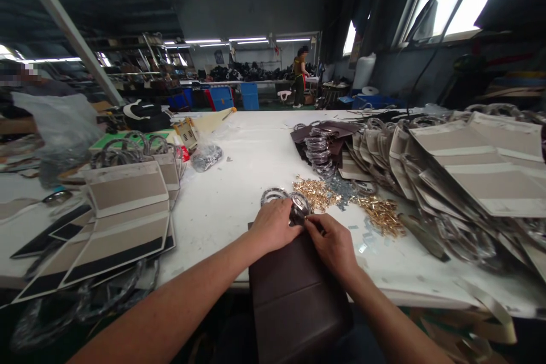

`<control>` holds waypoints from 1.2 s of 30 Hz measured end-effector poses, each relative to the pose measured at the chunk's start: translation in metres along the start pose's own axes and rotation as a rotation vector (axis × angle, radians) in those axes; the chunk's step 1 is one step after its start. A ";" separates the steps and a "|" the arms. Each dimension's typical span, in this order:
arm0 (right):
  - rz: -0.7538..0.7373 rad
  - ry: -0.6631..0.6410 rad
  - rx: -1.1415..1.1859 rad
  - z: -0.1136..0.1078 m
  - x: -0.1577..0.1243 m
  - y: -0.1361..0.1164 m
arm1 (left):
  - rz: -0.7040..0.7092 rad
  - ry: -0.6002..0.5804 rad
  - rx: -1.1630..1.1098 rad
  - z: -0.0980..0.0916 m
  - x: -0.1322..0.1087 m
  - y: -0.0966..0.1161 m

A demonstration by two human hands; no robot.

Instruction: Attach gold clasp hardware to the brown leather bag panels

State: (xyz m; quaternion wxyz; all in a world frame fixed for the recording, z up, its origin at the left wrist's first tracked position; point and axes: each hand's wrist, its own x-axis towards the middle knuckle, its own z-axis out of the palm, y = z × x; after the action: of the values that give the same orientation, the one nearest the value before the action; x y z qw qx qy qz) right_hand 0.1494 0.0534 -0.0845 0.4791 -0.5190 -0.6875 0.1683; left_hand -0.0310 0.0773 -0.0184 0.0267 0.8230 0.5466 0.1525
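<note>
Dark brown leather-like piece: the piece (294, 296) lies at the near middle, its far end on the white table (239, 153) and its near part reaching past the near edge toward the person's lap.
Wrapped handle: the clear-wrapped ring handle (273, 194) stands at the piece's far end, beside the left hand.
Left hand: the left hand (275, 224) lies over the handle's base and the piece's far end; its fingers bend forward with tips hidden, so their grip cannot be told.
Right hand: the right hand (335, 242) has thumb and forefinger pressed together just beside the left thumb; what they pinch is too small to tell.
Gold-coloured fittings: one heap (315, 193) lies just beyond the hands, another heap (381, 215) farther right.
Grey metal plates: small plates (341, 190) lie scattered between the heaps.
Beige-lined panels: one stack (128, 190) stands left, a larger stack (482, 153) right.
Far side: a co-worker (301, 77) stands beyond the table.
</note>
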 end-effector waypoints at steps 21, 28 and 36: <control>-0.088 -0.040 0.039 -0.005 0.013 -0.004 | -0.009 0.005 -0.634 0.001 0.017 0.021; 0.120 0.000 0.172 -0.013 0.011 0.013 | 0.064 0.027 -0.046 0.004 -0.015 0.008; -0.260 -0.012 -0.289 -0.020 -0.007 0.005 | 0.004 -0.026 -0.041 0.002 -0.013 0.012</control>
State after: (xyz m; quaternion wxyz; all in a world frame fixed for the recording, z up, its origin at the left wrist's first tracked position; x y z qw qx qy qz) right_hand 0.1687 0.0441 -0.0818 0.4133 -0.4882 -0.7686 0.0074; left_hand -0.0247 0.0608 -0.0203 0.0506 0.8252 0.5414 0.1530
